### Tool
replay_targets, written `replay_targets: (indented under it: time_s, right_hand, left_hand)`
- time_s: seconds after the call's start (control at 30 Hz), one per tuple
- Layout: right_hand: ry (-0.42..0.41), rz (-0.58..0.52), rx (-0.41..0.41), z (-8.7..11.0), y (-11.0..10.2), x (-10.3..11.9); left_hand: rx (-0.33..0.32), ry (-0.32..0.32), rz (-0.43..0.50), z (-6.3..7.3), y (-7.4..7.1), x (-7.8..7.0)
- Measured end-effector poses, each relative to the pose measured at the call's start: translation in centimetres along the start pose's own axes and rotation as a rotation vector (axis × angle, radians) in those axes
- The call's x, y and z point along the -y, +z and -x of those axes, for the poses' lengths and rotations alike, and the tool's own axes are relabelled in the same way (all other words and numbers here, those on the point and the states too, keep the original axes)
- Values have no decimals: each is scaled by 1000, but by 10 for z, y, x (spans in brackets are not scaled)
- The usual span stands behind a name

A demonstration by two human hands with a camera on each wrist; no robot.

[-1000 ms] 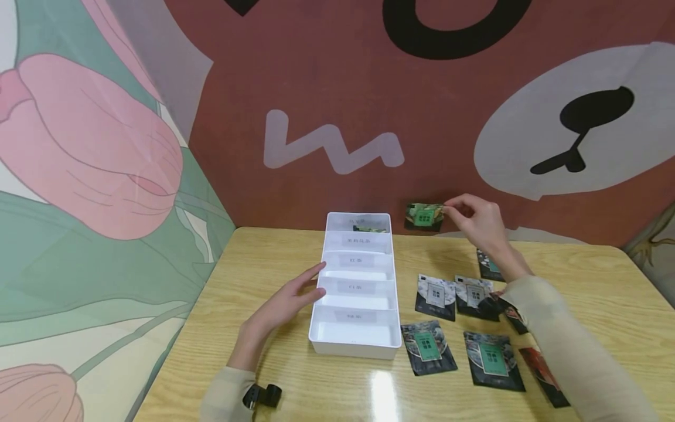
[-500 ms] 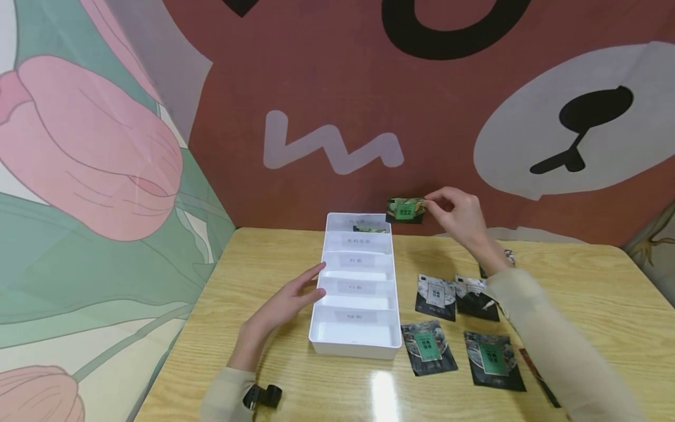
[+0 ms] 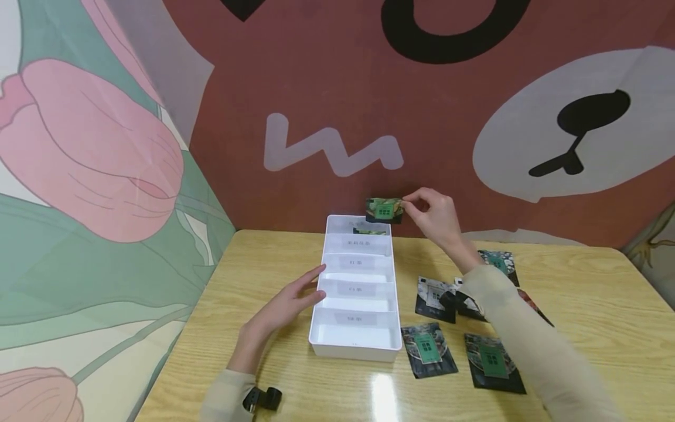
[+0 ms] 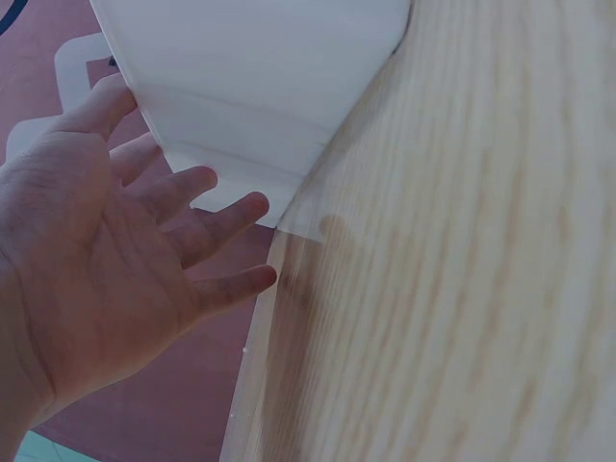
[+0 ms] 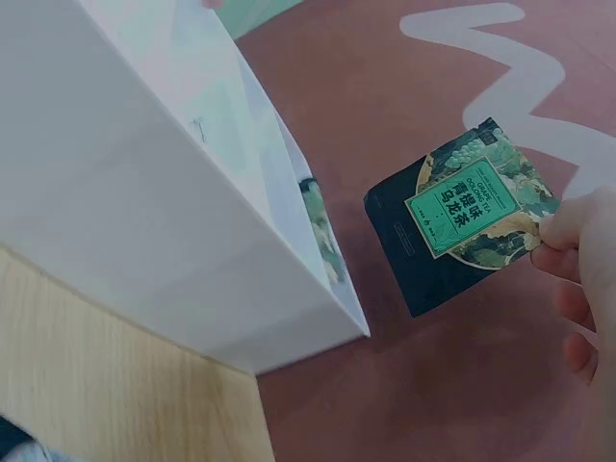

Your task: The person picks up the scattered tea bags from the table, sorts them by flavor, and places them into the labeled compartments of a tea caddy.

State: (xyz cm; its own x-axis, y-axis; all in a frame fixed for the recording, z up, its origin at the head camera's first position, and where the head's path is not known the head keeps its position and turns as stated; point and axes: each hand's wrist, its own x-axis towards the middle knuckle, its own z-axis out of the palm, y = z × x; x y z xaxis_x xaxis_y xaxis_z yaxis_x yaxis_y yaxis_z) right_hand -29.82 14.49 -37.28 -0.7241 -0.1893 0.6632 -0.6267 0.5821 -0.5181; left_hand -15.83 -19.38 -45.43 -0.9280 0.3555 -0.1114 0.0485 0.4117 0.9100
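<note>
My right hand pinches a dark green tea sachet by one edge. Its label reads grape oolong tea. In the head view the sachet hangs over the far right corner of a white divided box. Another green sachet stands in the box's farthest compartment, mostly hidden by the divider. At the box's left side, my left hand touches the rim with thumb and a finger, the rest spread in the left wrist view. The nearer compartments show white bottoms and labelled dividers.
To the right of the box lie several more sachets on the wooden table: two with green labels nearest, greyish ones behind, a teal one farther back. My right sleeve covers some. A painted wall stands behind.
My right hand has carried the green sachet leftward, from right of the box to over its far compartment. The left hand has stayed on the box's side.
</note>
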Motion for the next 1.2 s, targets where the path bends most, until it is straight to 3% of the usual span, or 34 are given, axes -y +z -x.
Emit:
replay_targets:
  time_s: [0.3,0.6,1.2]
  right_hand:
    - [45,-13,8,3,24,3]
    - [109,47,94,10,43,-3]
    - [123,74,258,25,53,-17]
  left_hand:
    - [-11,-16,-19,1,0,-2]
    - [-8,-20,-2,1,-1,-3]
    - [1,-15,-17,0,-1,-4]
